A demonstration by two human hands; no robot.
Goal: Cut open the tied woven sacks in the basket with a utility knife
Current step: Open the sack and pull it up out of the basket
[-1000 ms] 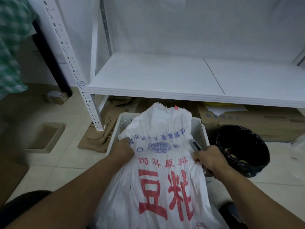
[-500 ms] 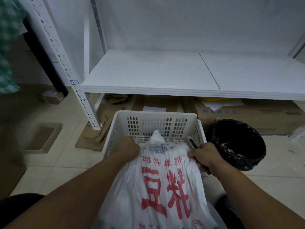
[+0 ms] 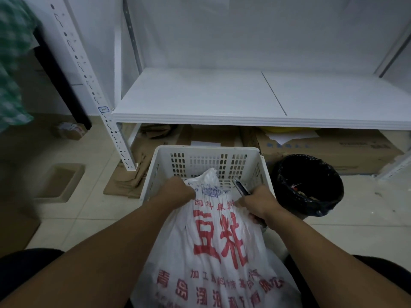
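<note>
Centre to lower frame: white woven sack with red printed characters (image 3: 219,241). Its gathered top lies over the near side of the white perforated plastic basket (image 3: 206,149), and its body runs down to the bottom edge. Whether a tie sits on the neck is too small to tell.

Left hand (image 3: 179,192), centre frame: fingers curled into the bunched cloth on the left side of the neck.

Right hand (image 3: 259,202), right of centre: curled round the dark slim utility knife (image 3: 240,187), and it seems to pinch the sack's right edge as well. The knife tip points up and left, toward the basket's far wall. Blade out or retracted: cannot tell.

Risks, as judged:
- One hand manages both knife and cloth. The slick weave could slide and the knife could shift in the grip.
- The tip angles across the neck, near the left hand. A cut drawn leftward could run on into those fingers.
- The sack runs back toward the person, so a stroke pulled that way brings the edge at the body.
- Cutting below the gather would slit the cloth and could spill the contents.
</note>
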